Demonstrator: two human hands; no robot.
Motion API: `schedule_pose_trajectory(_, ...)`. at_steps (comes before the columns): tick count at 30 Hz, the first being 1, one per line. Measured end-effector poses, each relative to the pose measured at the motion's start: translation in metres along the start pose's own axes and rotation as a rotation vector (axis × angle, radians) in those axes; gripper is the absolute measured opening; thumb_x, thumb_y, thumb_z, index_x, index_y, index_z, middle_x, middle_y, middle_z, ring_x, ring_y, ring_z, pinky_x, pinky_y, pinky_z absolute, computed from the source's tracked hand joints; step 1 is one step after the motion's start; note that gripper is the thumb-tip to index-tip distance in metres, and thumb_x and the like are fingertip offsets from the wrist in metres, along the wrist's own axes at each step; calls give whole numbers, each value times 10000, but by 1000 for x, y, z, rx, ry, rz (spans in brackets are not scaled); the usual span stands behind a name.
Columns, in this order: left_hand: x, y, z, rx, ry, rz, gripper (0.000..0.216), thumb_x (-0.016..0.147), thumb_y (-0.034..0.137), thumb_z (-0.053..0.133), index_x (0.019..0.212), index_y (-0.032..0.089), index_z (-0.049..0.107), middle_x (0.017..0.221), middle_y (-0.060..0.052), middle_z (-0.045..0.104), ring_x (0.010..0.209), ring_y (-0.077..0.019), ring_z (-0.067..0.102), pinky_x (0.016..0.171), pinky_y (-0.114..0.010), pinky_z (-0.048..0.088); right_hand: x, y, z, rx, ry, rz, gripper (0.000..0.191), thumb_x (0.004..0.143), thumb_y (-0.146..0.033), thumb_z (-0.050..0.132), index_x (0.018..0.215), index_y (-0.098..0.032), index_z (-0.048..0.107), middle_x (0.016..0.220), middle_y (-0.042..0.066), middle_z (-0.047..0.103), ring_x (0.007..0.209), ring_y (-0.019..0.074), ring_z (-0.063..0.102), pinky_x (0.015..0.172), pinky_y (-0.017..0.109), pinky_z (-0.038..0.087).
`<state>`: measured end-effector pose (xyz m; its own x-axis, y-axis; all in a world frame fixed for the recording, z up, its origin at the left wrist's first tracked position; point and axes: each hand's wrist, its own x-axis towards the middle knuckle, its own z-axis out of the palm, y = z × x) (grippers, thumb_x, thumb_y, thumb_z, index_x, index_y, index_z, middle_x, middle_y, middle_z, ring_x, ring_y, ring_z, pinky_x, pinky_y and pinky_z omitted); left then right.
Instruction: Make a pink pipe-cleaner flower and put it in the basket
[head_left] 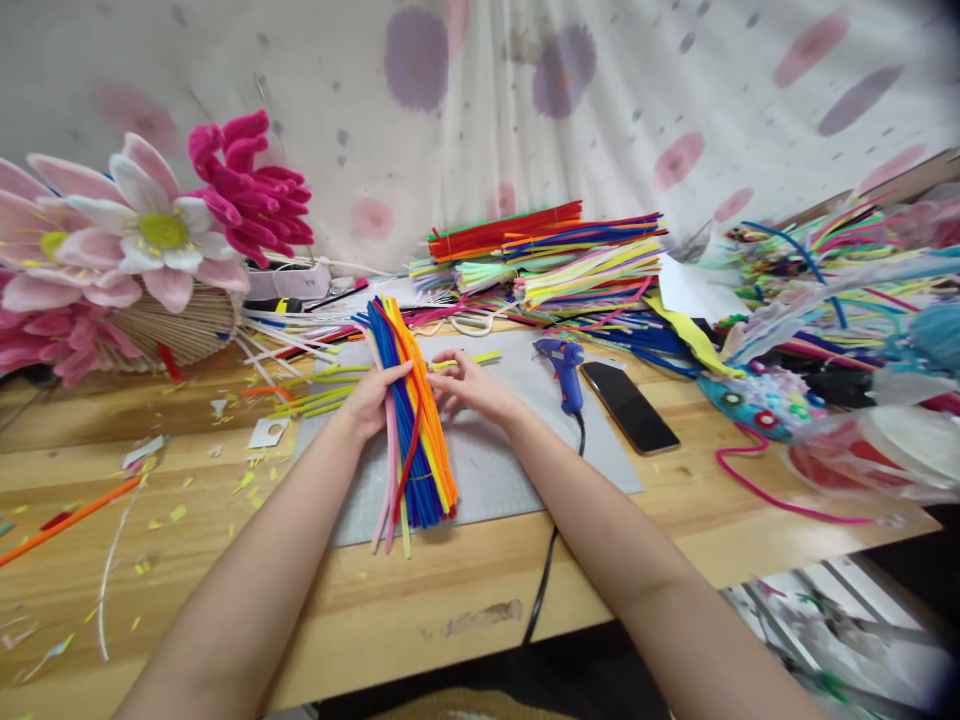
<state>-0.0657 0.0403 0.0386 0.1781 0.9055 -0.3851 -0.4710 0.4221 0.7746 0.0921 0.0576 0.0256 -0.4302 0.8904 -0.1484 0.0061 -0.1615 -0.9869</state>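
My left hand (pixel 371 400) is wrapped round the left side of a thick bundle of pipe cleaners (pixel 415 430), its thumb lying across the front. Blue and orange stems make up most of the bundle, with pink, yellow and red ones among them. On the bundle's right side is my right hand (pixel 471 385), its fingers apart and slightly bent, close to the orange stems; whether the fingertips touch them I cannot tell. Under both hands lies a grey cutting mat (pixel 495 480). Loose yellow-green pipe cleaners (pixel 322 395) stick out beneath my left hand.
A blue glue gun (pixel 562 370) with a black cord and a phone (pixel 630 405) lie to the right. Pipe-cleaner flowers (pixel 161 230) stand at the left. More pipe-cleaner bundles (pixel 592 275) are stacked at the back. Yellow scraps (pixel 178 513) dot the wooden table (pixel 225 560).
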Motion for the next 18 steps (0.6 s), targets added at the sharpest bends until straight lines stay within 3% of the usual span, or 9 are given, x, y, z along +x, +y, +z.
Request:
schedule_pose_trajectory(3, 1, -5, 1, 39, -8, 44, 237, 688, 151, 640, 915, 83, 639, 728, -90, 709, 573, -186, 662, 593, -297, 554, 0, 4, 9, 1, 13, -6, 499, 605, -273, 720, 972, -241, 383, 719, -77, 551, 539, 83, 564, 450, 192, 464)
schedule_pose_trajectory(11, 1, -8, 1, 61, 1, 47, 330, 565, 29, 586, 885, 86, 639, 718, -64, 708, 577, -181, 656, 609, -300, 558, 5, 11, 7, -40, 196, -25, 415, 592, -145, 555, 913, -238, 308, 746, -76, 511, 532, 79, 522, 499, 204, 415)
schedule_pose_trajectory(14, 0, -4, 1, 49, 30, 41, 350, 539, 20, 522, 862, 88, 638, 696, -53, 702, 569, -175, 648, 613, -305, 558, 6, 11, 5, -159, 231, -146, 390, 585, -148, 557, 888, -230, 325, 816, -55, 465, 608, 74, 505, 561, 219, 427)
schedule_pose_trajectory(18, 2, -4, -1, 40, 41, 65, 339, 507, 19, 524, 818, 91, 639, 695, -49, 700, 581, -167, 643, 608, -286, 552, 4, 8, 1, -421, 208, -367, 230, 618, -123, 531, 824, -200, 463, 925, 8, 441, 793, 111, 478, 626, 227, 417)
